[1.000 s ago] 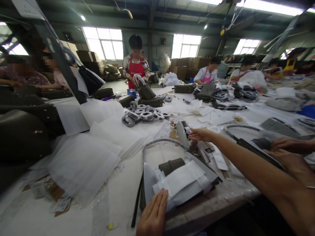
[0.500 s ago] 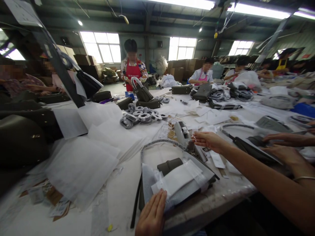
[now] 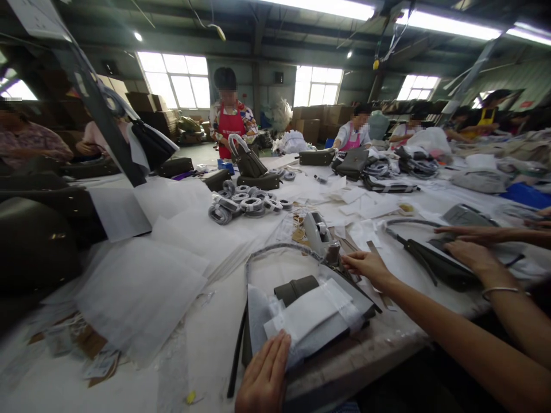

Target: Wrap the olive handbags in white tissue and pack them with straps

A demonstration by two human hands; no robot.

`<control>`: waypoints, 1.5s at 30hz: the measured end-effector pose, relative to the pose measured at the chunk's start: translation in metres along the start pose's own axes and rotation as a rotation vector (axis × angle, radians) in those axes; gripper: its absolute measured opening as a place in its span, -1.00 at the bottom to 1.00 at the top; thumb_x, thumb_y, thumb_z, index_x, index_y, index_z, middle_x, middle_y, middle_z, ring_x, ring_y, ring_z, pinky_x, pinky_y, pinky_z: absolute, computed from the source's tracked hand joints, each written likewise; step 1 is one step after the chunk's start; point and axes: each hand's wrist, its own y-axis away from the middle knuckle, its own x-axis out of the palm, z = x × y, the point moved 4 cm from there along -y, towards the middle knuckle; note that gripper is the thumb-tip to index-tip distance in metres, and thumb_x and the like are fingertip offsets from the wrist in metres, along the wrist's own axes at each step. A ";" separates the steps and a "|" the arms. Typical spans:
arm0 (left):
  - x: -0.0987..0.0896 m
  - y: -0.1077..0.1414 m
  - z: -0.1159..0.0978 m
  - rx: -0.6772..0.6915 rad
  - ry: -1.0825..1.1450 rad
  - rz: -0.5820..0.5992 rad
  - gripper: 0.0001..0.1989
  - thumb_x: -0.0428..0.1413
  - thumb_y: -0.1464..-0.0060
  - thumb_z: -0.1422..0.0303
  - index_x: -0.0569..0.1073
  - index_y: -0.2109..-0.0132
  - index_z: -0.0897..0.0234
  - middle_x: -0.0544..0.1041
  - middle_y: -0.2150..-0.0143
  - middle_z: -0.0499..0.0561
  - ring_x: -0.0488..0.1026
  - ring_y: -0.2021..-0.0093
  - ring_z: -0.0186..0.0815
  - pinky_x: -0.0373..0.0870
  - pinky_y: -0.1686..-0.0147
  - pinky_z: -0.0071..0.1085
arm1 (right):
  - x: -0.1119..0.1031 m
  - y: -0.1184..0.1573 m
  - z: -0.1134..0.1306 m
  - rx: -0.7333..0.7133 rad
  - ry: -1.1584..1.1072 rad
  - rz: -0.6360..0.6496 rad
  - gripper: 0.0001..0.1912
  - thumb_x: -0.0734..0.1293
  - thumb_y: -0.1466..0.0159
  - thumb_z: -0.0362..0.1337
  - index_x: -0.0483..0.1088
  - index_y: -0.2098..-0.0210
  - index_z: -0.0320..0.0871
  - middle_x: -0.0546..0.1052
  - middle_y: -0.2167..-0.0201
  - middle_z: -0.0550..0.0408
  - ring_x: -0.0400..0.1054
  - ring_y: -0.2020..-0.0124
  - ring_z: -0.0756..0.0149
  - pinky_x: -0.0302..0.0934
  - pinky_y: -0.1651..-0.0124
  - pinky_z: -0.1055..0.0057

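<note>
A dark green handbag (image 3: 297,289) lies flat in front of me, covered with white paper and clear tape, its wrapped handle arching away from me. My left hand (image 3: 266,367) rests on the bag's near left edge with its fingers stretched out. My right hand (image 3: 365,267) is beyond the bag's right side, at a grey tape dispenser (image 3: 317,234). Its thumb and fingertips are pinched together near the dispenser's front end; what lies between them is too small to make out.
Stacked white sheets (image 3: 142,298) lie left, near dark bags (image 3: 34,246). Wrapped rolled straps (image 3: 252,202) sit farther back. At right, another person's hands (image 3: 473,246) work on a second bag (image 3: 439,264). A slanted metal post (image 3: 101,109) rises at left.
My right hand has moved down slightly and its fingers have closed near the dispenser. My left hand stays on the bag. The neighbour's hands have shifted over the second bag.
</note>
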 end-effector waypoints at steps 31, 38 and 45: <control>-0.021 -0.014 -0.006 -0.077 0.053 0.053 -0.53 -0.14 -0.30 0.57 0.31 -0.29 0.26 0.50 -0.20 -0.14 0.49 -0.11 -0.32 0.46 -0.07 -0.39 | 0.033 0.143 0.119 -1.346 0.903 0.642 -0.85 0.27 -0.38 -0.26 0.47 0.13 -0.11 0.59 0.30 0.04 0.46 0.29 0.32 0.21 0.23 0.43; -0.024 -0.017 -0.008 -0.106 0.055 0.087 -0.57 -0.13 -0.30 0.56 0.36 -0.24 0.29 0.53 -0.16 -0.09 0.50 -0.08 -0.29 0.51 -0.03 -0.36 | 0.131 0.139 0.133 -1.254 0.798 1.164 -0.86 0.35 -0.28 -0.20 0.46 0.35 -0.13 0.55 0.44 0.15 0.41 0.42 0.40 0.11 0.38 0.48; -0.025 -0.018 -0.009 -0.100 0.039 0.087 -0.60 -0.18 -0.34 0.51 0.40 -0.19 0.32 0.54 -0.14 -0.05 0.52 -0.08 -0.26 0.54 0.00 -0.34 | 0.193 0.115 0.123 -1.236 1.161 1.284 -0.90 0.43 -0.21 -0.20 0.54 0.34 -0.08 0.61 0.39 0.15 0.41 0.39 0.36 -0.03 0.44 0.44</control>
